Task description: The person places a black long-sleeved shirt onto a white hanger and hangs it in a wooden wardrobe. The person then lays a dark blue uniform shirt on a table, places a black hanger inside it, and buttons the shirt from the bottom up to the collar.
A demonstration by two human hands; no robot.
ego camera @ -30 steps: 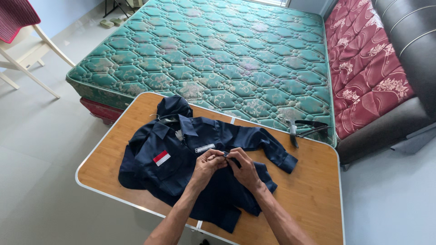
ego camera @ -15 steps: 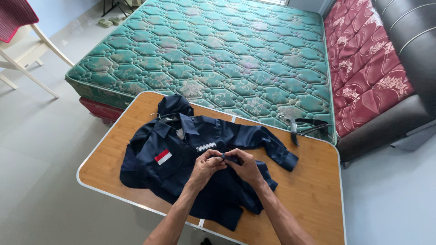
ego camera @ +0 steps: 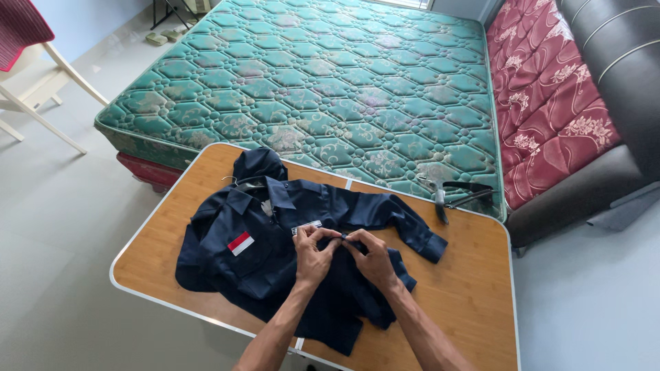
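Upper left of the frame: a white chair (ego camera: 41,96) with a red seat stands on the grey floor (ego camera: 55,227). A green quilted mattress (ego camera: 330,89) fills the upper centre, its near edge just behind the table.

Lower centre: a wooden folding table (ego camera: 474,302) with a pale rim carries a dark navy shirt (ego camera: 261,240), laid flat with the collar toward the mattress. A red-and-white patch (ego camera: 240,243) sits on the shirt's chest at centre left. One sleeve (ego camera: 405,227) extends toward the right of the frame.

Centre: the left hand (ego camera: 313,254) rests on the shirt front, fingers together and pinched on the fabric at the placket. The right hand (ego camera: 375,255) is touching it just to the right, fingertips closed on the same strip of fabric. Whether a button lies between the fingertips cannot be determined.

Right of centre: a dark tool (ego camera: 457,196) with handles lies at the table's far edge. Upper right: a red floral cover (ego camera: 550,117) and a black sofa (ego camera: 619,62).
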